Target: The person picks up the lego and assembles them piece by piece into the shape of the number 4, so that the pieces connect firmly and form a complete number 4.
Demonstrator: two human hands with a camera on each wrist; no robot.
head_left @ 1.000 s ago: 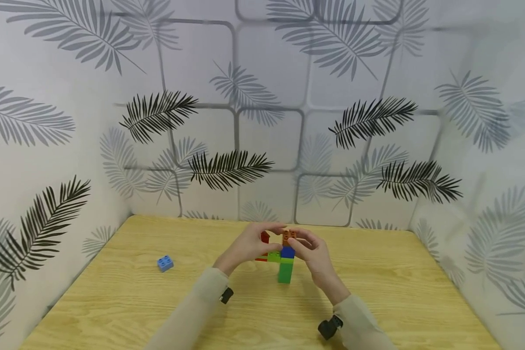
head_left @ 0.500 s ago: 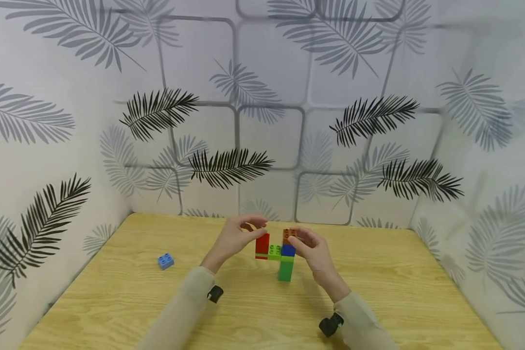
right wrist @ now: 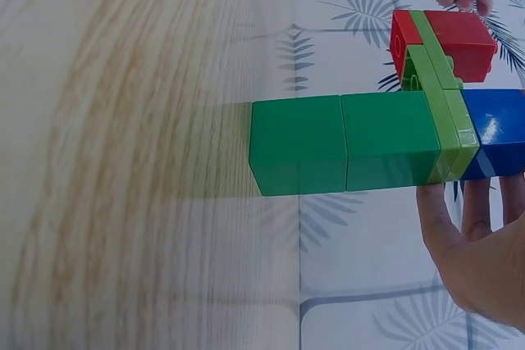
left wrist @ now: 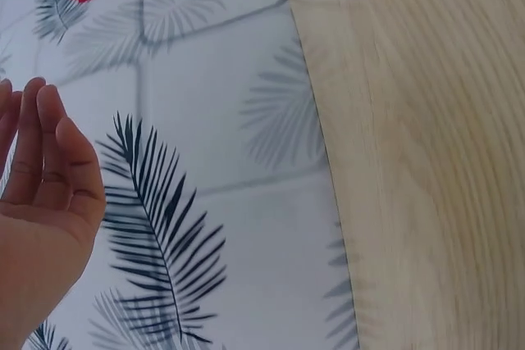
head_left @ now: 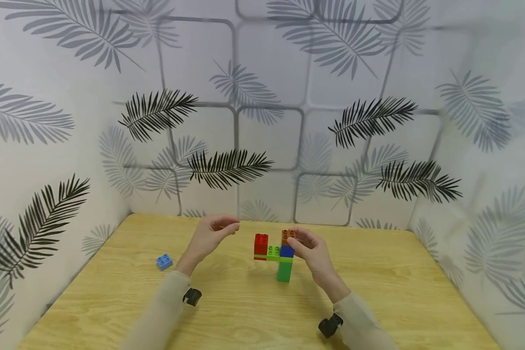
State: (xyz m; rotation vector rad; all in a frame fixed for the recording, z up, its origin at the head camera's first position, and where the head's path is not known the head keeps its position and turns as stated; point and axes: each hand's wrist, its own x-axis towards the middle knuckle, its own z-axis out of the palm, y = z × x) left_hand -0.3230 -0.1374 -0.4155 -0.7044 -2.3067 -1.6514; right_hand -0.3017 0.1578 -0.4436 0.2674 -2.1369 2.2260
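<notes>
A tower of toy building bricks stands upright on the table. Two green bricks (right wrist: 299,145) form its base, beneath a light green brick (head_left: 273,253) that reaches out to the left. On that piece's free end sits a red brick (head_left: 261,244); a blue brick (head_left: 287,251) and an orange brick (head_left: 286,236) rise above the column. My right hand (head_left: 316,255) holds the tower near its top, thumb against the orange brick. To the left of the red brick, my left hand (head_left: 206,239) hovers in the air, holding nothing, its fingers loosely bent.
A separate light blue brick (head_left: 164,262) lies on the wooden table (head_left: 232,311), to the left of my left hand. Leaf-patterned walls (head_left: 271,136) border the table at the back and on both sides.
My left hand has moved left, from beside the top of the tower, past the red brick, and away from it. The right hand has stayed on the tower.
</notes>
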